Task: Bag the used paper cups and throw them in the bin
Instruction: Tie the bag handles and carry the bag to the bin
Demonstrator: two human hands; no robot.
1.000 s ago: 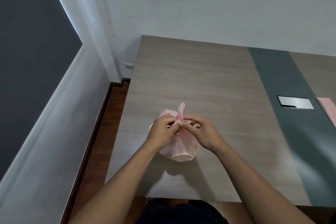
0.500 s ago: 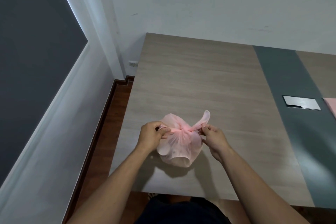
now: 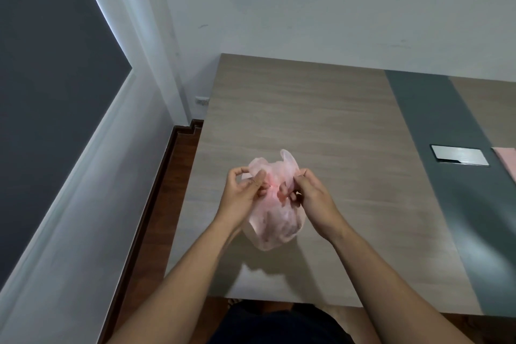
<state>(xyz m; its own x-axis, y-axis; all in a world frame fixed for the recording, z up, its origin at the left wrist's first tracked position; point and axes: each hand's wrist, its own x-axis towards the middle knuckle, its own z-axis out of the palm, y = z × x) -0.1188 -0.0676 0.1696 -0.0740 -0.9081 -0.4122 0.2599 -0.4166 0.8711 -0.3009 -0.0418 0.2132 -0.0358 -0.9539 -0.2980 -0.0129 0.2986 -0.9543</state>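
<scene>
The pink plastic bag (image 3: 275, 220) sits on the table (image 3: 321, 120), toward the table's near edge and left of its grey strip, its thin skin bulging round pale, rounded shapes (too blurred through the plastic to be sure they are cups). The left hand (image 3: 243, 198) and right hand (image 3: 312, 198) meet over the bag's gathered neck, each with curled fingers pinching the twisted plastic, while two loose handle ends stand up behind the knuckles. Half a second earlier the hands were apart, stretching the handles sideways; now they have closed in on the knot.
</scene>
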